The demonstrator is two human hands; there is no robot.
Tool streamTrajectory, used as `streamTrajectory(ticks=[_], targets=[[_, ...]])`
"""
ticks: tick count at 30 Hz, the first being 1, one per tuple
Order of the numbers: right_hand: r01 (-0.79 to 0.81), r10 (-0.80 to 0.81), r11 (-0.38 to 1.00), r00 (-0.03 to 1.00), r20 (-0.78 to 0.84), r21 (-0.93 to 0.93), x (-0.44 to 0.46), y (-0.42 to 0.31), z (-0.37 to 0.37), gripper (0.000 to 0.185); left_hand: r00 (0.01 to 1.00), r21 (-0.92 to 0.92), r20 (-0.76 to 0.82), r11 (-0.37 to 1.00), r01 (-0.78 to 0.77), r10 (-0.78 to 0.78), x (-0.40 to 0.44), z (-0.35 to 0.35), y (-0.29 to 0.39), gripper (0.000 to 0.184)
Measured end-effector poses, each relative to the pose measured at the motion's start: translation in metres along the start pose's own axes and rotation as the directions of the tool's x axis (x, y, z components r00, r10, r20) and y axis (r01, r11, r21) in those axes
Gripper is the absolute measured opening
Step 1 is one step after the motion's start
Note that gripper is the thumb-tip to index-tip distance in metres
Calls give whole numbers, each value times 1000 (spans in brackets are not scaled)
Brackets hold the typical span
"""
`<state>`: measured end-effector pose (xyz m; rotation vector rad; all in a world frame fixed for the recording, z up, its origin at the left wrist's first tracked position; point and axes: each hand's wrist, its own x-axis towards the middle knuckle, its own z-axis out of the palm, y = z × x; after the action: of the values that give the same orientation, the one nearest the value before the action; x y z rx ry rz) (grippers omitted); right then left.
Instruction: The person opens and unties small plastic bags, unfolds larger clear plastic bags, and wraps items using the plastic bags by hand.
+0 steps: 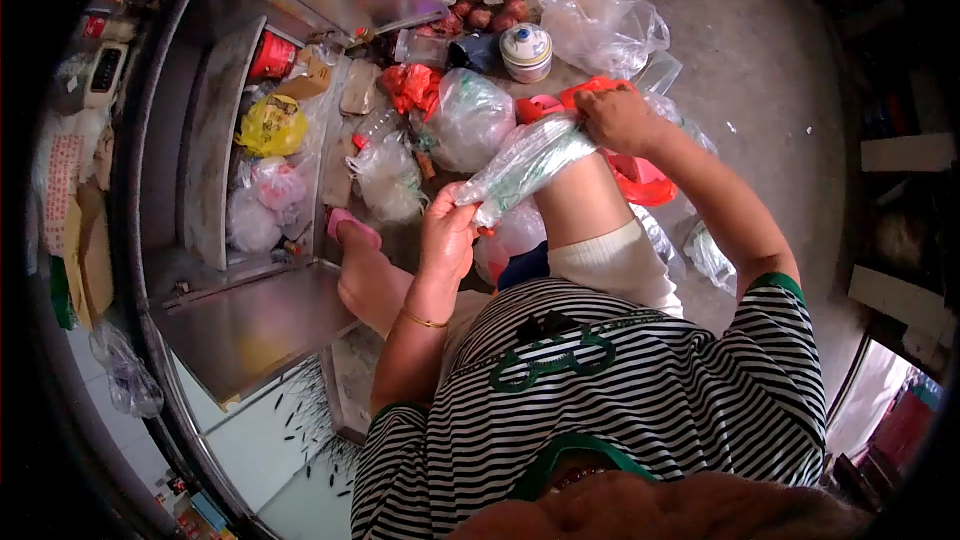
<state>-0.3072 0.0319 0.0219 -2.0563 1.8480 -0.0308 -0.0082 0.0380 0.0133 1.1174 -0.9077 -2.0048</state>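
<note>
A clear plastic bag [535, 168] with green print is stretched lengthwise above my knee. My left hand [450, 230] pinches its near-left end between thumb and fingers. At the far-right end, my right hand [615, 118] is closed on the same bag, its fingertips partly hidden. Under and behind my right hand lie red plastic bags [642, 180]. Just beyond the stretched bag sits a full, rounded clear bag [468, 120], and a smaller knotted clear bag [388, 178] is left of it.
An open cabinet on the left holds a yellow bag [272, 126] and a red tin [272, 55]; its lower door [265, 325] hangs open. A lidded ceramic jar [526, 52], onions [480, 18] and a heap of clear bags [600, 10] stand on the floor ahead.
</note>
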Motion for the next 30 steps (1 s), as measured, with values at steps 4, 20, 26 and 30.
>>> streamTrajectory(ticks=[4,20,26,30], targets=[[81,-99,994,938,-331,-68,-9,2,10,23,999,-39,14,999,30,-30,1,-3,-5,17],[74,92,886,939,-330,457,-58,-42,-1,26,998,106,-1,992,67,-67,-14,17,-27,32],[91,-47,995,762,-646,34,-55,-59,-1,28,950,111,219,973,202,-222,-15,22,-36,31],[310,-237,950,787,-569,34,-57,-58,-7,30,900,121,340,962,246,-273,-21,43,-39,33]])
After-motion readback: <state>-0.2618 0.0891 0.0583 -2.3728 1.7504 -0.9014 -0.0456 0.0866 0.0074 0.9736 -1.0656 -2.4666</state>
